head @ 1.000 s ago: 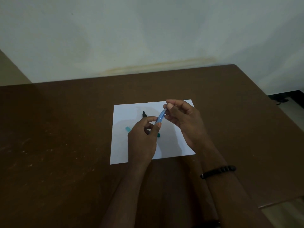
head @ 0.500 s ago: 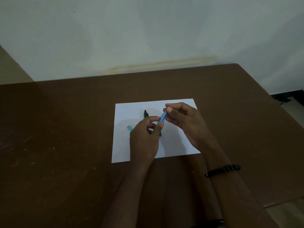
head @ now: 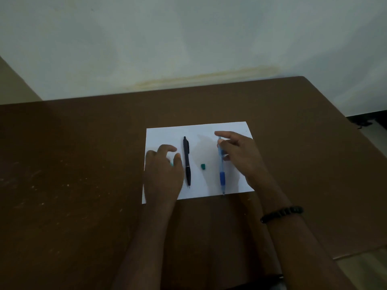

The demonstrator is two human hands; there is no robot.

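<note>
A pale wall (head: 188, 38) is seen behind everything, marked by a yellowish stain (head: 199, 79) just above the table edge. Most of the view is filled by a brown table (head: 73, 164), whose near edge is cut off by the frame. A white sheet of paper (head: 201, 130) is laid flat near the middle of the table, its near left corner covered by the left wrist.

The left hand (head: 162, 174) is held over the left part of the sheet, fingers bent. A small teal bit (head: 171, 164) is glimpsed beneath them. The rest of it is hidden by the hand, and it cannot be told whether it is gripped or only covered. The right hand (head: 243, 155) is placed at the upper end of the blue pen (head: 221, 174), with the forefinger stretched out above it. It cannot be told whether the pen is pinched or merely touched. The blue pen is laid along the right part of the sheet, its tip reaching the near edge.

A black pen (head: 187, 162) is laid between the hands, just beside the left thumb, parallel to the blue one. A dark beaded bracelet (head: 281, 213) is worn on the right wrist. A small green piece (head: 203, 166) is set on the paper between the two pens, apart from both. The scene is dimly lit, so fine detail is lost.
</note>
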